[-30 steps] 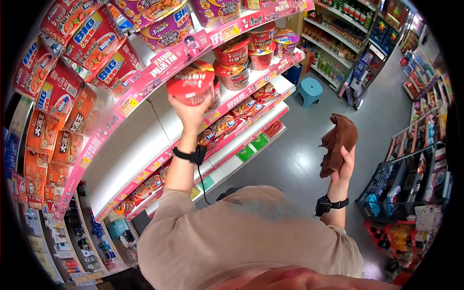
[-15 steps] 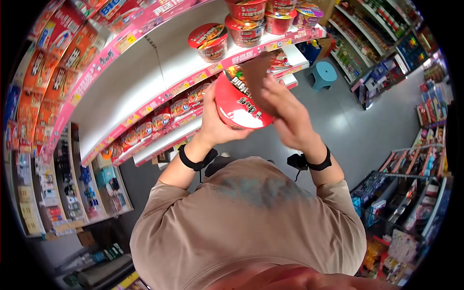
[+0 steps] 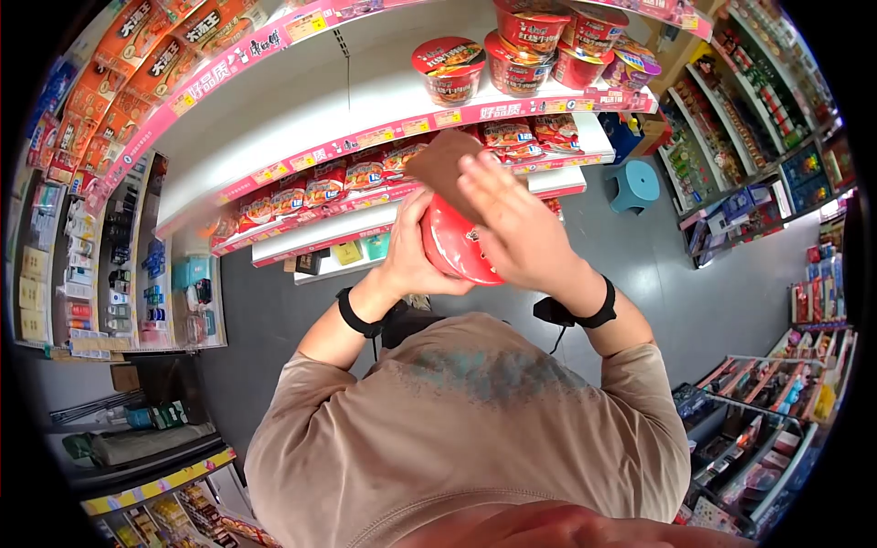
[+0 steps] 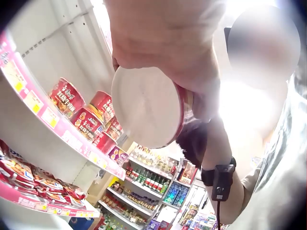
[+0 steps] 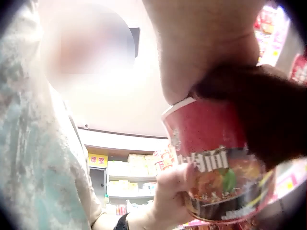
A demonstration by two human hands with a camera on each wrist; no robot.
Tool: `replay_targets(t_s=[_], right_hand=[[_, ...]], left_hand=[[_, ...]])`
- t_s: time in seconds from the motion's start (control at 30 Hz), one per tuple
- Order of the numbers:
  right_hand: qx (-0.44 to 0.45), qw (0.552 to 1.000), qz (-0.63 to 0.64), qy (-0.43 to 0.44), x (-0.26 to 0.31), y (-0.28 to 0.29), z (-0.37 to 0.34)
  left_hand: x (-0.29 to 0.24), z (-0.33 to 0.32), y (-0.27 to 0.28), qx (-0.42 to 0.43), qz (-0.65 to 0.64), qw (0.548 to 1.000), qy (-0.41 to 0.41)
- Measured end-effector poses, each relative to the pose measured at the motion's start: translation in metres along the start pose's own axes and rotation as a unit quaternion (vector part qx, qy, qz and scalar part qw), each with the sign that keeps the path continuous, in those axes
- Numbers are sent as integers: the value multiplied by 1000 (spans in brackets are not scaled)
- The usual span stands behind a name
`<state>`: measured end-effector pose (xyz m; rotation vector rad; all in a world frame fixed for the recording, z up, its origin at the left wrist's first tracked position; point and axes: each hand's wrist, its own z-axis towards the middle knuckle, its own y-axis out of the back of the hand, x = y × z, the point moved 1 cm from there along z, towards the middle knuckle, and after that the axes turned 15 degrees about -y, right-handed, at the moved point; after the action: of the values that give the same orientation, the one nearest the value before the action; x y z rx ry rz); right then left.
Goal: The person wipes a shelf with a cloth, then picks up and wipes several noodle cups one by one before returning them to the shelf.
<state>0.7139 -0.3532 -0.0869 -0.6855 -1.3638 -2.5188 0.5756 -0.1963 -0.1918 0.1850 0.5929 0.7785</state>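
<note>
The left hand (image 3: 407,251) grips a red noodle cup (image 3: 449,242) round its side, in front of the body. Over the lid lies a brown cloth (image 3: 446,169), with the right hand (image 3: 528,228) on it, fingers extended and pressing the cloth to the cup. In the left wrist view the cup's white base (image 4: 146,108) shows, held by the left hand (image 4: 165,43). The right wrist view shows the cup's printed side (image 5: 216,158), the left hand's fingers (image 5: 175,179) round it and the dark cloth (image 5: 259,110) hanging beside it.
Several noodle cups (image 3: 521,64) stand on the white shelf (image 3: 265,110) ahead, one apart at their left. Bagged noodles (image 3: 324,181) line the shelf below. A blue stool (image 3: 637,186) is on the floor at right; display racks (image 3: 749,438) stand farther right.
The left hand has brought the cup from the shelf to the body. The right hand has carried the cloth over onto the lid, and the view has turned, showing the shelf farther right.
</note>
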Motion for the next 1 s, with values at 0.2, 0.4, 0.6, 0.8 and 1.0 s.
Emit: replay_targets(t_s=[0.2, 0.4, 0.6, 0.8, 1.0], right_hand=[[-40, 996, 58, -57, -20, -16, -26], [38, 998, 49, 28, -5, 16, -4], [-54, 988, 84, -117, -46, -1, -13], [-12, 997, 82, -7, -18, 10, -27], [-67, 982, 120, -127, -45, 15, -28]], left_hand=[[-8, 23, 0, 1, 78, 988, 131], [0, 45, -14, 174, 14, 985, -8], [-4, 50, -10, 7, 143, 990, 3], [10, 48, -24, 88, 42, 992, 80], [-12, 50, -39, 25, 92, 995, 7]])
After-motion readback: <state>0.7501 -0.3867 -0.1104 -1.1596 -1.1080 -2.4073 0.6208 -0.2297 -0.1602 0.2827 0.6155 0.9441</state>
